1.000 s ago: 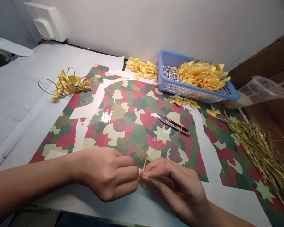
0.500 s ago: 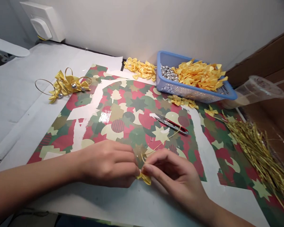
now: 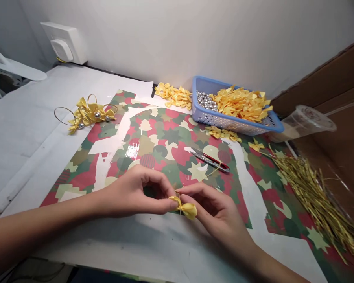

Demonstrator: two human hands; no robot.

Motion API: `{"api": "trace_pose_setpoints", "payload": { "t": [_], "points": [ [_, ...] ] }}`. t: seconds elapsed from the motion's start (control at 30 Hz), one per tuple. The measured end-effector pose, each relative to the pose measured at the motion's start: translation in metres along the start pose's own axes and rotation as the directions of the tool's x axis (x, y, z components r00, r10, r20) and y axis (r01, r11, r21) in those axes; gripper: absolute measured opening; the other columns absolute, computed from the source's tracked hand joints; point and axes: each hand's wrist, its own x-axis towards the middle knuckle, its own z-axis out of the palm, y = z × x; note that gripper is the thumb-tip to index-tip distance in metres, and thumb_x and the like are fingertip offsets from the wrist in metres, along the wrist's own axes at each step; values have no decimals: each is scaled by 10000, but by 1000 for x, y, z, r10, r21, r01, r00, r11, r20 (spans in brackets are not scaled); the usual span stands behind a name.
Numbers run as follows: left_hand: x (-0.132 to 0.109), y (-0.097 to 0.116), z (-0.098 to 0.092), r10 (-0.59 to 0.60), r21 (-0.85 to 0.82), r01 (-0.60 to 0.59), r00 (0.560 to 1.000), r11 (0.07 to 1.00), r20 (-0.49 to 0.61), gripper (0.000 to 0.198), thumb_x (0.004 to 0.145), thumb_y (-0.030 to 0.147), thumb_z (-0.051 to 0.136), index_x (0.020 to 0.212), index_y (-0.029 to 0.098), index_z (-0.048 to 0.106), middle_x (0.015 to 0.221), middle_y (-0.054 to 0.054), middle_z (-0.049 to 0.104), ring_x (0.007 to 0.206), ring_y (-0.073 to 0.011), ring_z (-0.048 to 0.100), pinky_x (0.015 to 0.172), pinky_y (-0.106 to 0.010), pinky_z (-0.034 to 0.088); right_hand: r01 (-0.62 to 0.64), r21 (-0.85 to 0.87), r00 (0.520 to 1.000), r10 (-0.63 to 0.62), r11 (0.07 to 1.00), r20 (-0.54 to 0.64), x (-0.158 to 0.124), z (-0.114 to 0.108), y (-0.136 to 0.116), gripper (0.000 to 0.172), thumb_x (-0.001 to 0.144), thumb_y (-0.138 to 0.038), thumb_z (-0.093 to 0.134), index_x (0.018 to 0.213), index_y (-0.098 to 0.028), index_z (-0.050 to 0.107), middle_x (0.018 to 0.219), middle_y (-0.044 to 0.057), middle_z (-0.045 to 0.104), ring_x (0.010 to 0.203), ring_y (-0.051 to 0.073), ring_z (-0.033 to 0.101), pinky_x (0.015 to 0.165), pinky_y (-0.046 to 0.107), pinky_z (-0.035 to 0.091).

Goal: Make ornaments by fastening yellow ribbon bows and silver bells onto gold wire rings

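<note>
Gently, a small satin bow (image 3: 185, 208) of yellow ribbon is pinched at its narrow waist between the left hand (image 3: 135, 192) and the right hand (image 3: 215, 208), held just above glossy patterned wrapping paper (image 3: 153, 149). A thin gold thread (image 3: 214, 169), seemingly wrapped round the waist, is trailed toward red-handled snips (image 3: 209, 161). Loose satin bows (image 3: 240, 104) and shiny silver beads (image 3: 205, 101) are heaped in a perforated blue plastic basket (image 3: 221, 120).

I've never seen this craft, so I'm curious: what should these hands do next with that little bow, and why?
Probably pull the thin gold strand snug around the middle of the yellow satin bow: the left hand and right hand pinch the bow, while the strand's loose end trails toward the red-handled thread snips.
</note>
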Motion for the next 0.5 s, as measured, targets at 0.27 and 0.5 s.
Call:
{"api": "trace_pose_setpoints", "payload": {
  "t": [0.27, 0.5],
  "points": [
    [1, 0, 0, -14, -16, 13, 1000, 1000, -17, 116, 766, 243, 674, 750, 128, 679, 703, -10, 681, 645, -107, 606, 609, -204, 504, 39, -43, 999, -38, 998, 21, 0, 2, -5, 130, 831, -299, 619, 823, -187, 686, 728, 38, 733, 612, 127, 664, 521, 194, 530],
    [0, -2, 0, 41, 30, -40, 999, 999, -35, 125, 767, 243, 659, 731, 124, 669, 693, -19, 681, 624, -106, 604, 589, -204, 506, 65, -42, 996, -62, 997, 71, -2, 1, -3, 109, 845, -261, 611, 865, -179, 680, 755, 45, 730, 619, 132, 672, 535, 197, 543]
  ]
}}
